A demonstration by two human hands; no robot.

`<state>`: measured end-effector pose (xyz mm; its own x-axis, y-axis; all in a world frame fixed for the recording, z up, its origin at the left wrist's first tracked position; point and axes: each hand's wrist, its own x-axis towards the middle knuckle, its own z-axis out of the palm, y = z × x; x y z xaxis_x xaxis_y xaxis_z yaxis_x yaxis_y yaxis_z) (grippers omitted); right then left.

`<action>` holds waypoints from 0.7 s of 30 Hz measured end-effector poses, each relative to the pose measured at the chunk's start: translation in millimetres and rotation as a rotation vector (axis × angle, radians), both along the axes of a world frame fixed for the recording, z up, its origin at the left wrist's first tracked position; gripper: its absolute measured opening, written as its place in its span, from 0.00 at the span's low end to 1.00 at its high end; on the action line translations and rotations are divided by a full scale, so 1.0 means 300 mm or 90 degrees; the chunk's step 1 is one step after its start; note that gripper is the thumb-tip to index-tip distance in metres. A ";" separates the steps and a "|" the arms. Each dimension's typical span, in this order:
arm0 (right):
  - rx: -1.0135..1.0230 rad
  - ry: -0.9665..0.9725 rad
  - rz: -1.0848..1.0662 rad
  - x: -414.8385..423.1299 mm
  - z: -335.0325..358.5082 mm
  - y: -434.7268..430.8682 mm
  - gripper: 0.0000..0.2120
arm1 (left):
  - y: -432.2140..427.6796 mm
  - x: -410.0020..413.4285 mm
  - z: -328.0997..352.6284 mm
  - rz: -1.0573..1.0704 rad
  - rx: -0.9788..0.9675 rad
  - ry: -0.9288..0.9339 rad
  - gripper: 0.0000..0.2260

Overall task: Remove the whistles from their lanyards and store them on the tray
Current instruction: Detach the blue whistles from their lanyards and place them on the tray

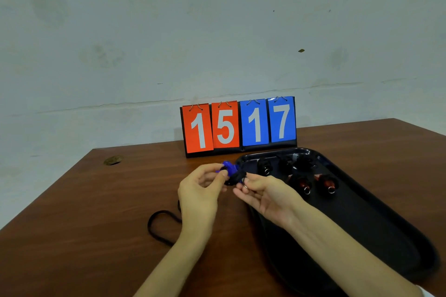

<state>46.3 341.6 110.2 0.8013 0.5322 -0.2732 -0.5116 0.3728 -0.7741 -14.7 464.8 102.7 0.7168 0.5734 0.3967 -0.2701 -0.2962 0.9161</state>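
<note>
Blue whistle (229, 167), pinched at its near end between thumb and curled fingertips (223, 173) of the left hand (201, 190). The whistle's body stands up clear above the knuckles, off the table, just left of the tray's far corner.

Right hand (265, 196) lies palm-up opposite the left one. Its thumb and forefinger close on the bunched black end of the lanyard (156, 223), where a small metal ring (245, 186) glints at the fingertips. The other fingers are loosely curled beneath. We cannot tell whether ring and whistle are joined or apart, as the black bunch between the two hands hides the link.

From under the left wrist the lanyard's cord drops to the table and lies there in a slack loop, left of the forearm.

The right forearm crosses the near left part of the tray (362, 219), which is black, glossy, oblong and set at a slant on the right of the table. At its far end we note black whistles (266, 167) in a row. They are dark on dark, so the count is unsure. Nearer sit two red-brown whistles (304, 184), side by side, each with a metal ring at its near end.

The table (96, 200) is brown wood grain, with a round hole (113, 160) near its far left edge. A flip scoreboard (239, 128) stands behind the tray, against a pale stained wall (169, 31), showing red 15 and blue 17.
</note>
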 end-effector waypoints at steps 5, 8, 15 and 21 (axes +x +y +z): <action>-0.023 -0.011 -0.010 -0.005 0.000 0.003 0.10 | -0.003 -0.001 -0.021 0.040 0.209 -0.020 0.10; -0.024 -0.002 -0.032 -0.006 0.000 0.000 0.09 | 0.000 0.002 -0.044 0.045 0.379 -0.069 0.10; -0.054 -0.047 -0.038 -0.002 -0.013 0.002 0.11 | 0.016 0.028 -0.060 0.030 0.474 -0.027 0.08; -0.102 -0.059 -0.039 -0.005 -0.017 0.004 0.11 | 0.017 0.060 -0.078 0.092 0.684 -0.005 0.11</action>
